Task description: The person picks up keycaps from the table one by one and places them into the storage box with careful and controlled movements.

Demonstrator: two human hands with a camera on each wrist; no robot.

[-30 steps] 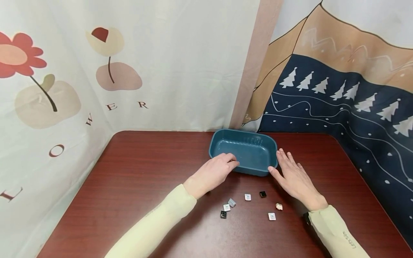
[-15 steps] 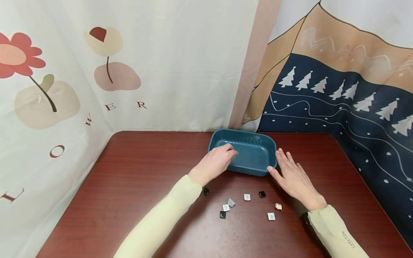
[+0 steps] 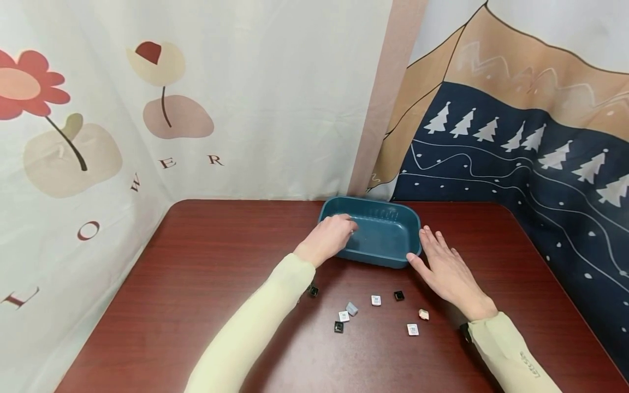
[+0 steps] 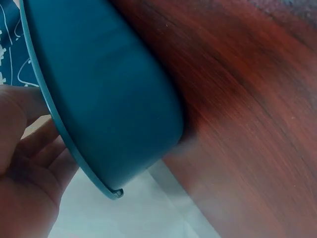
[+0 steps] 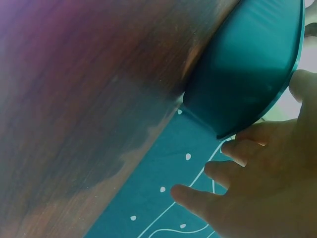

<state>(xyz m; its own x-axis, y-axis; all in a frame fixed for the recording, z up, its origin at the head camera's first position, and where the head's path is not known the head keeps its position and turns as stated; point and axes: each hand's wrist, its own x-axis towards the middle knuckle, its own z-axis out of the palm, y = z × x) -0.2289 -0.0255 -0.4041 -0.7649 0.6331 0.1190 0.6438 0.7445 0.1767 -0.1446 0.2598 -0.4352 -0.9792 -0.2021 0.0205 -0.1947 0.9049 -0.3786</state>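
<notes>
A teal plastic tray [image 3: 375, 259] sits at the back of the table. My left hand [image 3: 326, 237] reaches over its left front rim, fingers bent down into the tray. Whether the fingertips hold something small is hidden in the head view, and in the left wrist view the tray's rim covers them. My right hand [image 3: 449, 273] lies with straight, spread fingers against the tray's right end, thumb at the front corner. In front of the tray lie small square pieces like keycaps: white ones [image 3: 375, 301], black ones [image 3: 399, 296], a grey one [image 3: 351, 309] and a cream one [image 3: 424, 314].
The dark red wooden table [image 3: 216, 273] has a curtain [image 3: 275, 109] close behind its back edge. A navy cloth with white trees [image 3: 491, 158] hangs along the right side. A black piece [image 3: 313, 291] lies beside the left forearm.
My left hand has moved from the tray's front rim further in and to the left. A black piece has come into view beside the left sleeve. The right hand stays put.
</notes>
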